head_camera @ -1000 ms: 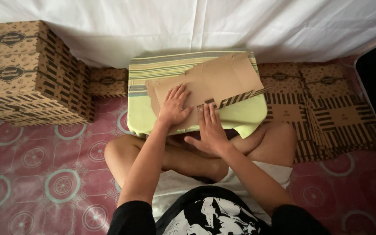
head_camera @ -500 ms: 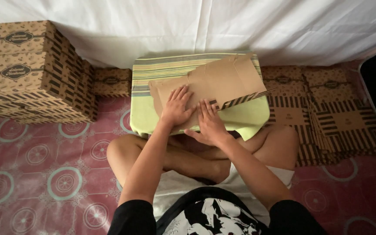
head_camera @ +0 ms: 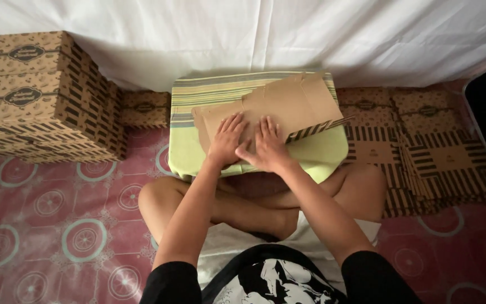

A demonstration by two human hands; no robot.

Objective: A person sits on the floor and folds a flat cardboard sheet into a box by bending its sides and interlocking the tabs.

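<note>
A flat brown cardboard box blank point(head_camera: 288, 104) lies plain side up on a green striped cushion point(head_camera: 322, 155) in front of my crossed legs. One striped printed flap point(head_camera: 316, 129) sticks out at its right edge. My left hand point(head_camera: 227, 138) presses flat on the near left part of the cardboard, fingers spread. Beside it, my right hand point(head_camera: 265, 146) also lies flat on the cardboard, and the two thumbs almost touch.
Folded brown patterned boxes point(head_camera: 35, 95) are stacked at the left against a white sheet point(head_camera: 254, 34). One small box point(head_camera: 144, 108) sits beside the cushion. Flat unfolded box blanks point(head_camera: 423, 146) lie piled at the right. A pink patterned mat point(head_camera: 57, 225) covers the floor.
Both hands have slid slightly toward me along the cardboard, staying flat on it. The camera has shifted a little.
</note>
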